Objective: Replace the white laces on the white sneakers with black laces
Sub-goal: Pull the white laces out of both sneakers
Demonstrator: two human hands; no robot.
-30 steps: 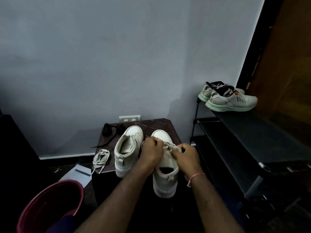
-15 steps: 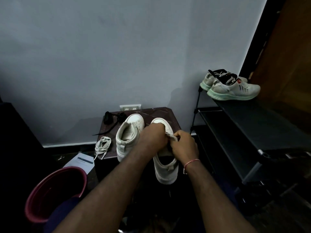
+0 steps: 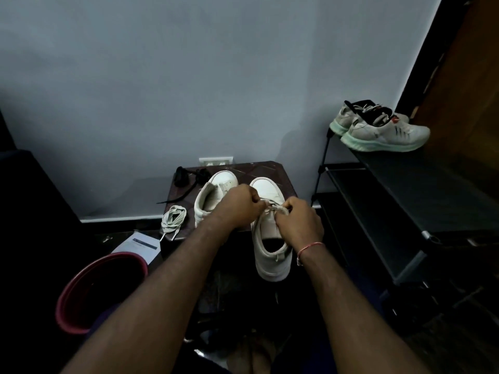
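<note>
Smooth matt sneaker (image 3: 270, 233), woven lace (image 3: 172, 221)

1. I find no text, brand name or number that I can read anywhere in the head view.
2. The paper sheet (image 3: 137, 245) lying low on the left has a dark blue band across it with a pale smudge of print. The print is too small and blurred for me to read.
3. The nearer running shoe (image 3: 388, 136) on the rack has dark slanted stripes on its side and a small red patch by the collar. I can make out no letters on either.
</note>
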